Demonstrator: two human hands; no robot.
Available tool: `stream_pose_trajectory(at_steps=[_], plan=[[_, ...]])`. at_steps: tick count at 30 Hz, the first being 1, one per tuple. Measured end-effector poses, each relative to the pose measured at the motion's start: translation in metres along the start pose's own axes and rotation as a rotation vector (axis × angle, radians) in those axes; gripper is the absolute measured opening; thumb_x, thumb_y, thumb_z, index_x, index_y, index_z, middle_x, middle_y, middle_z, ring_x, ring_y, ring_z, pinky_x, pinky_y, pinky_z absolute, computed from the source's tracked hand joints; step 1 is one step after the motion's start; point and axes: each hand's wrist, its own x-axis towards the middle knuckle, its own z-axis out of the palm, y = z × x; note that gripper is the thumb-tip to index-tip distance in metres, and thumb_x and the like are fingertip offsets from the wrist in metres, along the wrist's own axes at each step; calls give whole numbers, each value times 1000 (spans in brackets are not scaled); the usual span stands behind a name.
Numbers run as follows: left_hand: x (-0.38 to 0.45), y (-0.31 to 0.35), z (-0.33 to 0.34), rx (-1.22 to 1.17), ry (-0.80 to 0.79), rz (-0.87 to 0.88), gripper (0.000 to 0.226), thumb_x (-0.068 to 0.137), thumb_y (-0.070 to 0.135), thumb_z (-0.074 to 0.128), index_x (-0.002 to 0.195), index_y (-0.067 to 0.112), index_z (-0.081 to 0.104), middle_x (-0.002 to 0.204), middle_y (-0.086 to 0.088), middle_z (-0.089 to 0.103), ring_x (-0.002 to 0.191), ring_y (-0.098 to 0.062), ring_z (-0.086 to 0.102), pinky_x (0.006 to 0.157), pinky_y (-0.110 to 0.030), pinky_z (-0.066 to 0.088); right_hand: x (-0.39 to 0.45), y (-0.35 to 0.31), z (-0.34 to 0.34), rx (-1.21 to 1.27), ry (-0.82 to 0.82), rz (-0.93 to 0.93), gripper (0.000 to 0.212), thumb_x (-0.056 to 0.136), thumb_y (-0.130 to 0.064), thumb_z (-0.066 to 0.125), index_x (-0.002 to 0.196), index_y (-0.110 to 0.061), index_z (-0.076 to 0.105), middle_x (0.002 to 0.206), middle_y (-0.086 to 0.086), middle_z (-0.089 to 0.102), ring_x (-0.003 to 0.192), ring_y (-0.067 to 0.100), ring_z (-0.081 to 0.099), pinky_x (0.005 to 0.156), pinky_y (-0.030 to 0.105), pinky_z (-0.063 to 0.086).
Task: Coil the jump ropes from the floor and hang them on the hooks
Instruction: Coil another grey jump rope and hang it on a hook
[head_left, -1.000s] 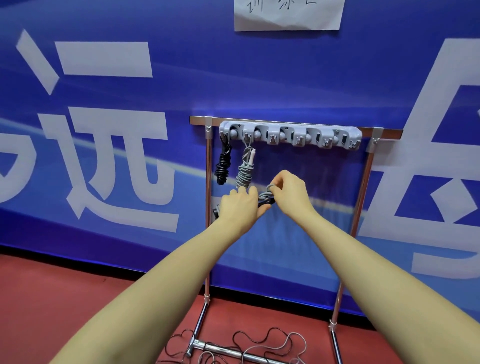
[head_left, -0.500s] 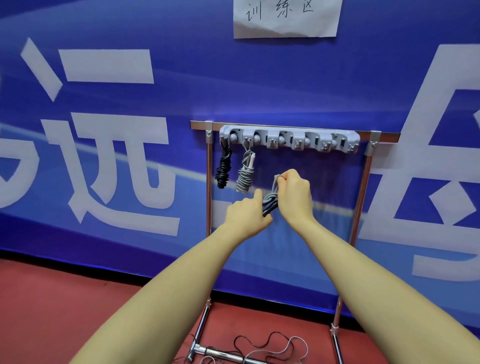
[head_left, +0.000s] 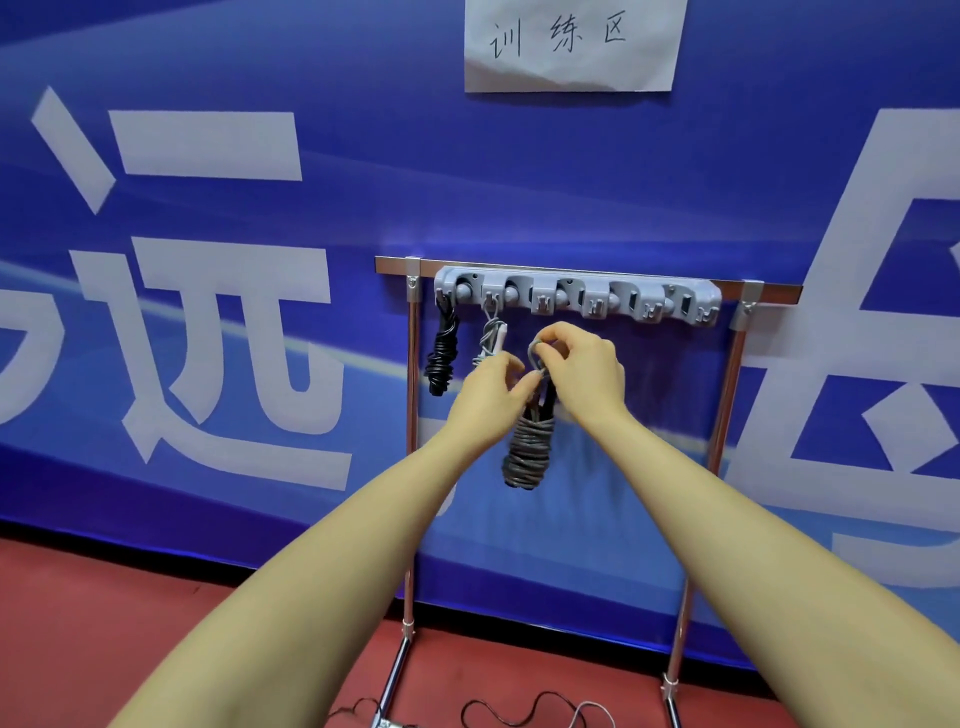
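A coiled grey jump rope (head_left: 527, 449) hangs between my hands in front of the rack. My right hand (head_left: 584, 371) pinches the rope's top loop, just below the grey hook strip (head_left: 576, 299). My left hand (head_left: 488, 397) pinches the same rope a little lower, at the neck of the bundle. A coiled black rope (head_left: 441, 358) hangs from the leftmost hook. A second grey rope (head_left: 491, 335) hangs from the hook beside it, partly hidden behind my left hand. The hooks to the right carry nothing.
The hook strip sits on a metal rack (head_left: 413, 441) standing against a blue banner wall. Loose ropes (head_left: 524, 709) lie on the red floor at the rack's base. A paper sign (head_left: 571, 44) is stuck on the wall above.
Both hands have risen toward the hook strip. The coiled grey bundle now hangs down in full view below my hands, with its top loop lifted higher.
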Motion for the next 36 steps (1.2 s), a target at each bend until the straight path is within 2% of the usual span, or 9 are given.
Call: stream_pose_trajectory(at_steps=[2,5,7,11,16,20,25,31,36], plan=[[16,4,-1,-129,33,-19,21,90,30,61,101,13,64,91,4,65,86,-13,60,78,-29,48,12,4,4,57,19,17,12,87,-28,57,89,-26,68,79,-8,66,83,15,57,66,28,34],[41,5,4,-247,75,-38,9,86,23,65,88,15,69,79,3,67,60,-9,55,63,-30,44,34,10,11,123,62,43,7,85,-27,61,84,-25,68,71,-10,62,83,17,58,66,31,40],[59,2,9,-299,99,-65,7,84,20,66,78,16,69,73,2,68,57,-10,55,62,-31,46,51,15,17,153,75,35,4,83,-25,64,81,-23,67,68,-11,60,81,17,59,71,36,48],[100,-5,19,-351,140,-126,18,83,18,66,65,20,64,62,4,63,66,-14,57,73,-35,52,84,25,32,213,81,30,7,81,-23,68,76,-23,64,72,-8,63,80,19,63,78,41,51],[140,-8,30,-293,161,-165,30,84,17,63,56,13,55,54,-11,54,54,-12,40,61,-26,37,112,42,51,284,126,41,10,89,-15,62,95,-12,68,79,-5,63,88,18,62,79,31,47],[157,-12,39,-231,187,-224,46,85,18,61,44,17,41,40,6,33,47,-14,27,48,-26,23,121,49,64,299,180,73,11,91,-11,56,102,-10,59,72,-9,55,81,18,55,65,24,34],[170,-16,46,-218,192,-249,36,86,16,59,51,15,51,52,-1,47,52,-15,38,55,-24,33,131,54,73,304,217,81,11,90,-7,54,95,-7,64,82,-2,57,78,16,53,61,18,31],[164,-29,55,-245,191,-247,16,86,17,60,75,13,72,78,-4,71,89,-24,65,70,-26,48,125,66,85,268,183,121,11,90,-8,52,94,-13,61,71,-6,57,78,21,55,68,33,43],[139,-35,52,-166,199,-165,23,90,12,50,103,11,70,101,-6,70,99,-22,61,84,-30,48,108,75,90,187,184,33,18,88,-5,53,103,-13,61,111,7,54,103,23,50,74,25,35]])
